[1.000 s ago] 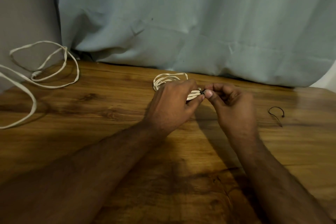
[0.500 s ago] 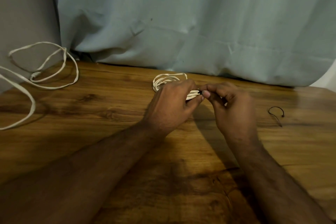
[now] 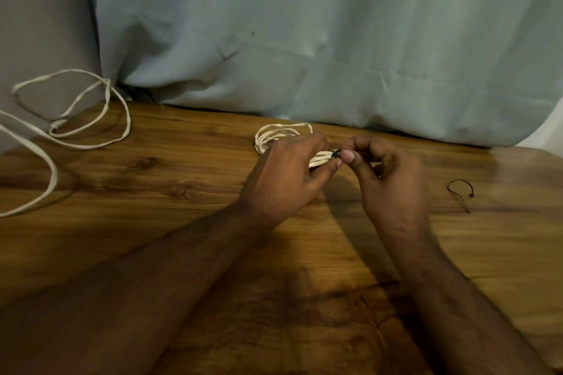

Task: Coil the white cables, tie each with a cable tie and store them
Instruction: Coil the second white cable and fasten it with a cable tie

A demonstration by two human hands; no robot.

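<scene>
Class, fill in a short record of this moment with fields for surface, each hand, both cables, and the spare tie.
surface: wooden table
left hand: grips the coiled white cable
right hand: pinches a black cable tie at the coil
loose white cable: uncoiled, far left of the table
spare black tie: lies right of the hands, untouched
backdrop: pale curtain

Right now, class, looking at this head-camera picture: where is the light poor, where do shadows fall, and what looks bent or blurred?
Head view: dim, warm light; the forearms and near table lie in heavy shadow; the right hand casts a dark shadow on the wood below the coiled cable; wide-angle bending curves the table's far edge; the black tie at the fingertips is too small and soft to read.
</scene>
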